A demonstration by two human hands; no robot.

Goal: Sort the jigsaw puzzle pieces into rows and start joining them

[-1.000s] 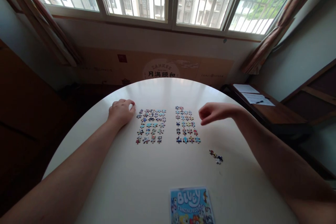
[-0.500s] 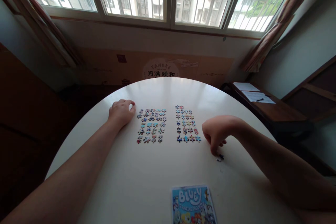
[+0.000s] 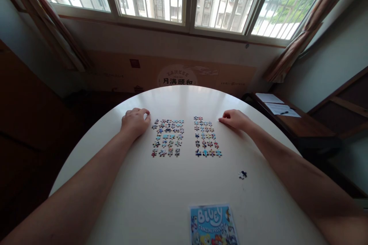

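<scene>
Right hand (image 3: 234,118): thumb and fingers drawn close; cannot tell if a piece is pinched. Left hand (image 3: 135,121): fingers curled, on table (image 3: 161,183); tip contact unclear. Between hands, puzzle pieces in rows: left block (image 3: 165,136), right block (image 3: 207,136). Nearer the body: loose bit (image 3: 242,175), white and dark; Bluey picture (image 3: 212,226).

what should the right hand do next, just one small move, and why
Probably move the right hand left and set any piece it pinches at the right end of the nearby two-piece jigsaw row. The row just below extends farther right, and the fingertips point toward that gap; whether they hold a piece is too small to tell.
</scene>
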